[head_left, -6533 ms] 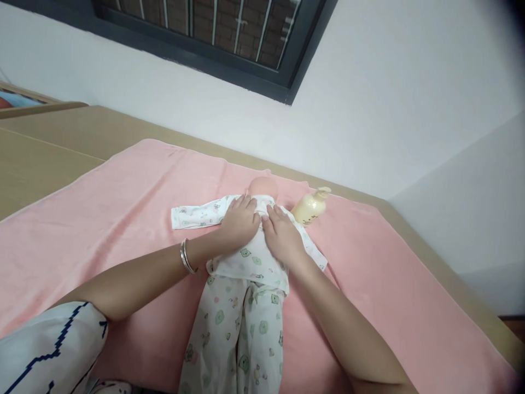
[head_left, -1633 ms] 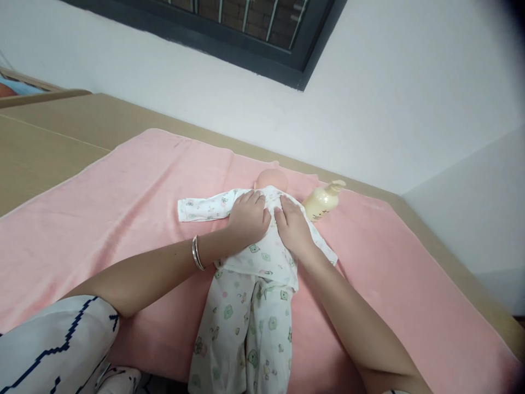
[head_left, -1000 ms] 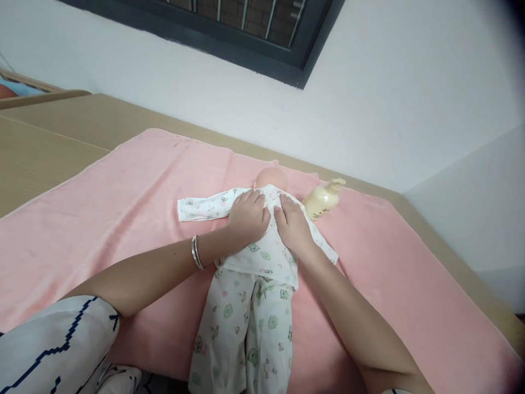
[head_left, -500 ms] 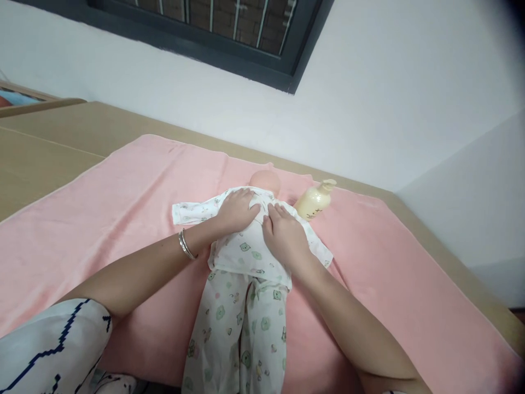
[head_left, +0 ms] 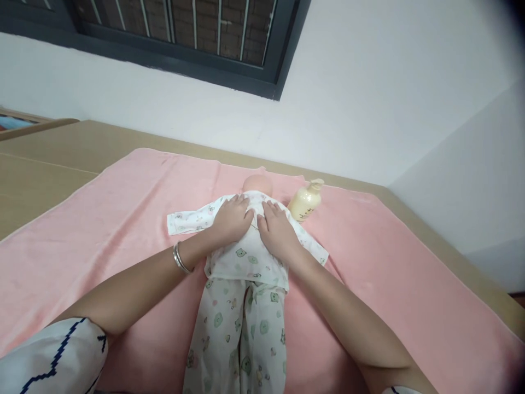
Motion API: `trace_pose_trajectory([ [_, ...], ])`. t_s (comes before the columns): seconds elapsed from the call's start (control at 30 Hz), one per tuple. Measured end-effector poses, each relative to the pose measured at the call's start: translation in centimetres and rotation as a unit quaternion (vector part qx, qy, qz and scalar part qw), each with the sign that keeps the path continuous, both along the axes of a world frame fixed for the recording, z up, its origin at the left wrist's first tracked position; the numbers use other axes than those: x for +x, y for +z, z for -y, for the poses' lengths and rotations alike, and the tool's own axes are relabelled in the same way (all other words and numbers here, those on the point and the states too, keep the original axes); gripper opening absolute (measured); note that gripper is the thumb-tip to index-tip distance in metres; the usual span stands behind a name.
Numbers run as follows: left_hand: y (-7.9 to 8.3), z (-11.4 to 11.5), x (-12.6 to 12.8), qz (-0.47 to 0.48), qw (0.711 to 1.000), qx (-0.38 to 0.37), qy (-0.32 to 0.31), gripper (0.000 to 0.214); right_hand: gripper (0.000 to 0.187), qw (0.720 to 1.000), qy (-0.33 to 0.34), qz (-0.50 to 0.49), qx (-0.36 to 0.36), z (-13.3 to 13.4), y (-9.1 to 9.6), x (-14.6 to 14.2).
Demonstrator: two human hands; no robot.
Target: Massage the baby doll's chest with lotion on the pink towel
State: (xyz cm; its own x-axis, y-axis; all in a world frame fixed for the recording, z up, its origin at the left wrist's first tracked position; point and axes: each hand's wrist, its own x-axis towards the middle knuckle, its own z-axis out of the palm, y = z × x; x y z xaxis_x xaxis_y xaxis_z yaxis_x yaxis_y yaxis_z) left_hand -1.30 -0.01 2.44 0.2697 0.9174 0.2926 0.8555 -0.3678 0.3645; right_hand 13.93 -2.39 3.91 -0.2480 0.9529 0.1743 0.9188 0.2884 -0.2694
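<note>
A baby doll (head_left: 257, 185) lies on a pink sheet (head_left: 139, 191), its rounded head at the far end. It wears a white long-sleeved top (head_left: 250, 260) and matching trousers (head_left: 235, 334), both printed with small green figures. My left hand (head_left: 232, 219) rests flat on the left side of the top's chest, fingers stretched toward the head. On the right side of the chest lies my right hand (head_left: 278, 231), palm down with its fingers extended. The two thumbs point toward each other across the middle. What lies under both palms is hidden.
A pale yellow pump bottle (head_left: 305, 202) leans close to the doll's right-hand sleeve. Wooden boards (head_left: 65, 145) border the sheet, with a white wall (head_left: 348, 109) behind. A dark-framed barred window (head_left: 184, 33) is set in that wall.
Both hands stay on the doll's chest and have slid slightly down toward the trousers. The camera view has tilted up a little, showing more of the window.
</note>
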Motion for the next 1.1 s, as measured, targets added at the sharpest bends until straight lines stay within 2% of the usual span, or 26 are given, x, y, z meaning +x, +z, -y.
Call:
trace_pose_trajectory([
  [0.07, -0.1, -0.6, -0.3, 0.005, 1.000, -0.013, 0.001, 0.051, 0.056, 1.000, 0.006, 0.022, 0.007, 1.1, 0.3, -0.6],
  [0.17, -0.4, -0.3, 0.1, -0.010, 1.000, 0.013, 0.025, 0.051, 0.055, 0.999, 0.009, 0.042, 0.020, 1.7, 0.8, -0.9],
  [0.33, -0.8, 1.8, 1.0, -0.044, 0.996, 0.057, 0.061, 0.041, 0.058, 1.000, 0.020, 0.007, -0.010, -0.6, 0.6, 0.5],
  [0.47, -0.4, 1.9, 1.0, -0.034, 0.996, 0.056, 0.059, 0.039, 0.061, 1.000, 0.023, -0.004, -0.011, -1.8, 0.0, 1.1],
  [0.6, 0.0, 0.5, 0.3, -0.010, 0.999, 0.023, 0.037, 0.043, 0.057, 1.000, -0.004, 0.026, -0.003, -0.1, 0.4, 0.0],
  [0.77, -0.8, -0.7, -0.1, 0.025, 0.999, 0.027, 0.026, 0.043, 0.054, 0.999, 0.008, 0.037, -0.019, 2.3, 1.7, -1.1],
  [0.87, -1.3, -0.5, 0.1, 0.033, 0.998, 0.042, 0.039, 0.044, 0.053, 0.999, 0.030, 0.003, -0.019, 1.3, 1.5, -0.4],
  [1.0, -1.7, -0.2, 0.2, 0.053, 0.996, 0.059, 0.051, 0.047, 0.062, 1.000, 0.011, -0.016, 0.009, -1.4, -0.1, 0.9],
  [1.1, -1.8, -0.2, 0.2, 0.069, 0.994, 0.070, 0.054, 0.045, 0.065, 0.999, 0.013, -0.016, 0.027, -2.3, -1.1, 1.2],
])
